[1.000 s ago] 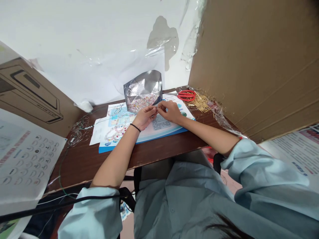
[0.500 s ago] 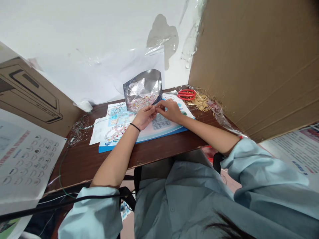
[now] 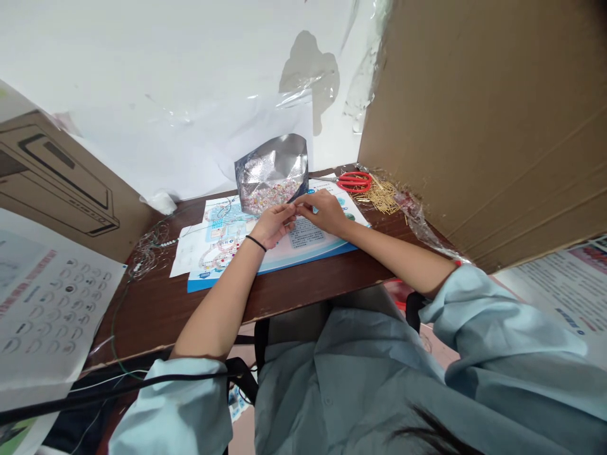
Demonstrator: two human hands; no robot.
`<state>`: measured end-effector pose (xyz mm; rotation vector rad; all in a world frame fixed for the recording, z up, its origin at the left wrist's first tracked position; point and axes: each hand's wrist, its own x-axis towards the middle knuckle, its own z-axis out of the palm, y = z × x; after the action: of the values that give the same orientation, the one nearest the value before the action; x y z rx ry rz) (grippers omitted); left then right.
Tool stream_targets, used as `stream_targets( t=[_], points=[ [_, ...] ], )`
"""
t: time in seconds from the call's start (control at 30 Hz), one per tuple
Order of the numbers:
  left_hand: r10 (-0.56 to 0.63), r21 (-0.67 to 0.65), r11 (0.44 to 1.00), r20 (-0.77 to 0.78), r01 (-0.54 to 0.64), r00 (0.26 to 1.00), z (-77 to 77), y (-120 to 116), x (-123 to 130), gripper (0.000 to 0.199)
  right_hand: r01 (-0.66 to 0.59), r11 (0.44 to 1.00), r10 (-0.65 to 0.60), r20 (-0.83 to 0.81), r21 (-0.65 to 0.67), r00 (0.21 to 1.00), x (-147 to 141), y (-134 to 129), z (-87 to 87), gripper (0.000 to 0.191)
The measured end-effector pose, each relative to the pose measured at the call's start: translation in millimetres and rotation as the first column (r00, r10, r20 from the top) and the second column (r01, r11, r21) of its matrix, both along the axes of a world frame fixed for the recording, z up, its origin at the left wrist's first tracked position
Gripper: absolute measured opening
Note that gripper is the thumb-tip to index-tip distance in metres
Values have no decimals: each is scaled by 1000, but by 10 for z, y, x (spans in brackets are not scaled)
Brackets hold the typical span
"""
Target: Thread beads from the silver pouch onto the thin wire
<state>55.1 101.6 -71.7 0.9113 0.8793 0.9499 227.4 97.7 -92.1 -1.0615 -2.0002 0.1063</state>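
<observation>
My left hand [image 3: 276, 224] and my right hand [image 3: 324, 211] meet fingertip to fingertip over the printed sheets [image 3: 310, 237]. Both are closed in a pinch; whatever they hold between them is too small to make out. A thin line runs leftward from near my left hand toward a short row of white beads [image 3: 169, 242]. Just behind the fingers stands an opened silver foil pouch [image 3: 279, 165] with many small pink, white and yellow beads [image 3: 272, 194] inside. Beaded loops [image 3: 220, 253] lie on the paper left of my left hand, though whether they are printed or real I cannot tell.
Red-handled scissors [image 3: 355, 182] rest at the back right beside a heap of gold-coloured pins [image 3: 384, 196] and clear plastic wrap. Tangled clear thread [image 3: 145, 253] lies on the table's left. Cardboard panels [image 3: 474, 126] stand on both sides, and a white wall closes the back.
Hardly anything differs: my fingertips have shifted very slightly while staying pinched together. The pouch, sheets and scissors are where they were.
</observation>
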Motion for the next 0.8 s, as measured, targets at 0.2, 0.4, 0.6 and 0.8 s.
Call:
stream_targets(
  t=[0.2,0.4,0.6,0.8],
  points=[
    [7,20,1000,10,-8,1000,12,-13,-16,28,9,1000,-9,-11,15,1000,-23,-38,30,18],
    [38,134,990,-60,-30,997,-9,-44,23,29,43,998,-43,-8,-50,999,-53,-79,68,16],
    [106,258,964,-170,-60,980,-37,-47,50,26,57,996,-59,-30,-76,998,-50,-65,42,16],
    [248,161,957,-28,-240,968,15,3,44,20,78,994,-81,-37,-74,996,-40,-40,35,14]
  ],
)
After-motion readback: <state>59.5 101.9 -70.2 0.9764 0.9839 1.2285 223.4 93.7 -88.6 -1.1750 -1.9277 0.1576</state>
